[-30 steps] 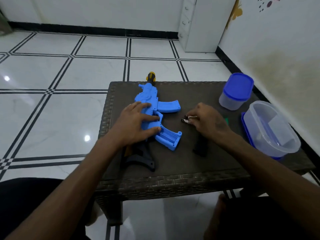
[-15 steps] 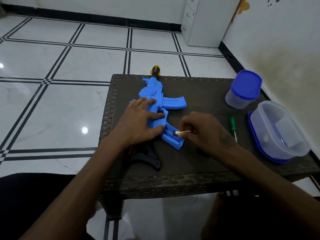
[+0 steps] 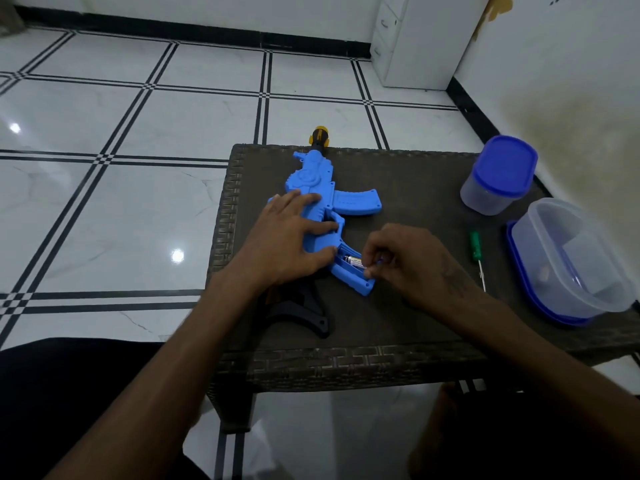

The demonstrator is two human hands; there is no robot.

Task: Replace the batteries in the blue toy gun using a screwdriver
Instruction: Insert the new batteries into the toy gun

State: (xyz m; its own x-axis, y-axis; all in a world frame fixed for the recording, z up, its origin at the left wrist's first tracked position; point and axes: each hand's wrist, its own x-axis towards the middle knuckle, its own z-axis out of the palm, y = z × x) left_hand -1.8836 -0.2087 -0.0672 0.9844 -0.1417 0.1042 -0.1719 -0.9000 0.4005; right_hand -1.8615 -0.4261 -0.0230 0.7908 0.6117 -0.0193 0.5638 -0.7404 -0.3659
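Note:
The blue toy gun [image 3: 320, 188] lies on a dark woven table [image 3: 415, 327], muzzle pointing away, black stock towards me. My left hand [image 3: 291, 242] rests flat on the gun's body, fingers spread, pressing it down. The grip's battery compartment is open. My right hand [image 3: 405, 263] pinches a battery [image 3: 352, 260] that lies partly inside that open compartment. A green-handled screwdriver [image 3: 475, 249] lies on the table to the right of my right hand.
A lidded blue-topped tub [image 3: 497, 176] stands at the table's back right. An open clear container [image 3: 568, 258] on a blue lid sits at the right edge. A white cabinet [image 3: 412, 39] stands against the far wall. Tiled floor surrounds the table.
My right hand carried a battery from the table over to the gun's grip and now has it partly in the open compartment. The left hand has stayed on the gun.

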